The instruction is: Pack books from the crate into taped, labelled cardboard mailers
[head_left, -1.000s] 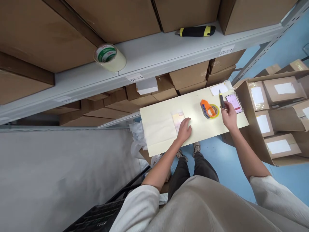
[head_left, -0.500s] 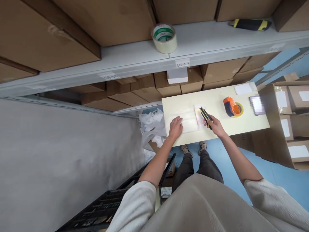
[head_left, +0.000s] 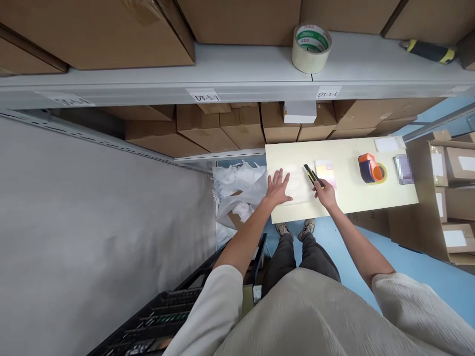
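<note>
My left hand (head_left: 278,189) lies flat, fingers spread, on a thin whitish translucent sheet (head_left: 300,185) at the left part of the cream table (head_left: 349,193). In my right hand (head_left: 325,193) is a black and yellow utility knife (head_left: 312,175), its tip pointing up and left over the sheet's right end. Just beyond that hand lies a small pink and yellow packet (head_left: 326,173); whether the sheet still touches it I cannot tell.
An orange and blue tape dispenser (head_left: 370,169) and a blurred flat object (head_left: 403,169) are on the table's right. Open cardboard boxes (head_left: 438,207) stand beyond. A shelf (head_left: 256,69) holds a tape roll (head_left: 311,48) and another yellow-black knife (head_left: 430,51). Crumpled white wrapping (head_left: 237,188) lies left.
The view has shifted. My left hand has spread its fingers on the sheet. The knife has moved left of the packet, which it overlapped before.
</note>
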The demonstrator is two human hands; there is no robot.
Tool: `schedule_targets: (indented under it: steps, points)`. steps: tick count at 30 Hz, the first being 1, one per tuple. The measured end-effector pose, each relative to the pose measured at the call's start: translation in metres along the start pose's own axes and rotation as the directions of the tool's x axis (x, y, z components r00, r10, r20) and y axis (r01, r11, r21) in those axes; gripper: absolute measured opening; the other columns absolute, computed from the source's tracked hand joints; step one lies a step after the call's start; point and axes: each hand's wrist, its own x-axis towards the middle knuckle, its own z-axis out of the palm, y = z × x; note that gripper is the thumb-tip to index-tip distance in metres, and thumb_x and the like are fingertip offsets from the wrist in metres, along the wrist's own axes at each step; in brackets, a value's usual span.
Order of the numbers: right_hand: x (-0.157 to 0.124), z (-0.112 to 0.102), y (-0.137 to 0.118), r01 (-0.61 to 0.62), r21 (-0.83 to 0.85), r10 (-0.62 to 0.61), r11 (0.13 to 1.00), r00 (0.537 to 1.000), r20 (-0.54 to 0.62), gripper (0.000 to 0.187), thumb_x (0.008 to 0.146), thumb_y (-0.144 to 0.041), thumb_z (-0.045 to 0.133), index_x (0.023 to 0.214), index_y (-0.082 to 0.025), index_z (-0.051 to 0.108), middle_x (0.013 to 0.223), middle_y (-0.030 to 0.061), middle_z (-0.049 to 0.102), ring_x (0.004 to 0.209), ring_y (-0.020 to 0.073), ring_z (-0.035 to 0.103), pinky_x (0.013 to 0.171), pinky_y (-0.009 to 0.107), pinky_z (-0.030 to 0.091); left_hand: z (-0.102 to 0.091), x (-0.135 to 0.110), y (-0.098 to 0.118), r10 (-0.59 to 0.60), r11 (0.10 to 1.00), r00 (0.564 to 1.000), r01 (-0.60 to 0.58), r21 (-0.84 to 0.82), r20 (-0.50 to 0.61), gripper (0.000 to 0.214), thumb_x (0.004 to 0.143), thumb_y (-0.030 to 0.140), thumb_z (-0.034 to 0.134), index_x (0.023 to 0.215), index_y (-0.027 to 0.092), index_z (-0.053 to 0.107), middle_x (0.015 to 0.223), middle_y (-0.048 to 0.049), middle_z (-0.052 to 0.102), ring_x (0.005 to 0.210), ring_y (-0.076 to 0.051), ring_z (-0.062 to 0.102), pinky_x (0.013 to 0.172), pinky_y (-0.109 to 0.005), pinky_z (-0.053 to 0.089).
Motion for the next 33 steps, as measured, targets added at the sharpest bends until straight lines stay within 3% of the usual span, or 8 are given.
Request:
schedule_targets:
  steps: [3,6,9,12,17,23,33]
  points:
    - [0.004,0.009,0.002,-0.058,-0.011,0.058,0.998,0.998,0.029,0.047,0.093,-0.068,0.059,0.111,-0.025,0.056,0.094,0.0063,0.077,0.064,0.0199,0.072,0.064,0.034,0.058,0.000,0.010,0.005,0.033,0.999,0.999,-0.035,-0.036,-0.035,0.116,0.068,0.046,0.097,0.169,0.026,0.043,0.185,-0.0166,0.014,0.171,-0.045,0.006,0.136,-0.066,-0.006]
    - [0.007,0.017,0.003,-0.042,-0.195,0.050,0.980,0.998,0.037,0.040,0.099,-0.059,0.057,0.122,-0.026,0.054,0.093,0.0075,0.078,0.072,0.0261,0.074,0.074,0.040,0.060,-0.001,0.025,0.015,0.094,0.991,0.993,-0.100,-0.088,-0.070,0.096,0.082,0.042,0.087,0.167,0.026,0.045,0.184,-0.0146,0.023,0.171,-0.040,0.013,0.138,-0.062,-0.002]
    - [0.009,0.026,0.001,0.054,-0.459,-0.052,0.887,0.999,0.016,0.038,0.105,-0.050,0.049,0.131,-0.023,0.056,0.095,0.0134,0.078,0.085,0.0338,0.075,0.085,0.046,0.057,0.000,0.038,0.024,0.132,0.984,0.990,-0.136,-0.116,-0.045,0.088,0.088,0.038,0.080,0.167,0.025,0.044,0.182,-0.0137,0.027,0.171,-0.038,0.018,0.139,-0.059,0.004]
    - [0.009,0.035,-0.003,0.116,-0.596,-0.115,0.794,0.993,0.040,0.040,0.109,-0.043,0.039,0.137,-0.019,0.055,0.101,0.0190,0.077,0.093,0.0371,0.074,0.089,0.048,0.055,0.003,0.044,0.027,0.113,0.988,0.993,-0.114,-0.108,-0.017,0.092,0.086,0.036,0.081,0.168,0.023,0.042,0.182,-0.0155,0.026,0.171,-0.037,0.017,0.139,-0.059,0.003]
    - [0.008,0.044,-0.010,0.140,-0.718,-0.133,0.682,0.989,0.067,0.040,0.111,-0.037,0.034,0.139,-0.016,0.053,0.105,0.0227,0.077,0.096,0.0367,0.073,0.089,0.046,0.053,0.005,0.044,0.025,0.103,0.994,0.995,-0.102,-0.040,0.019,0.100,0.087,0.037,0.082,0.173,0.022,0.032,0.184,-0.0152,0.020,0.172,-0.037,0.012,0.139,-0.061,0.001]
    - [-0.001,0.046,-0.029,0.113,-0.833,-0.006,0.541,0.991,0.131,0.035,0.113,-0.029,0.036,0.141,-0.013,0.050,0.110,0.0202,0.079,0.101,0.0314,0.076,0.086,0.036,0.052,-0.002,0.044,0.032,0.037,0.984,0.986,-0.065,0.169,0.163,0.102,0.098,0.048,0.069,0.179,0.022,0.012,0.187,-0.0104,0.003,0.173,-0.032,-0.001,0.140,-0.055,-0.001]
    - [-0.016,0.040,-0.030,0.135,-0.889,0.020,0.438,0.987,0.160,0.036,0.115,-0.030,0.034,0.141,-0.013,0.052,0.107,0.0174,0.079,0.099,0.0290,0.078,0.083,0.033,0.050,0.000,0.047,0.033,0.012,0.967,0.984,-0.056,0.247,0.177,0.105,0.098,0.052,0.065,0.179,0.023,0.005,0.187,-0.0081,0.000,0.173,-0.033,-0.003,0.140,-0.056,0.003]
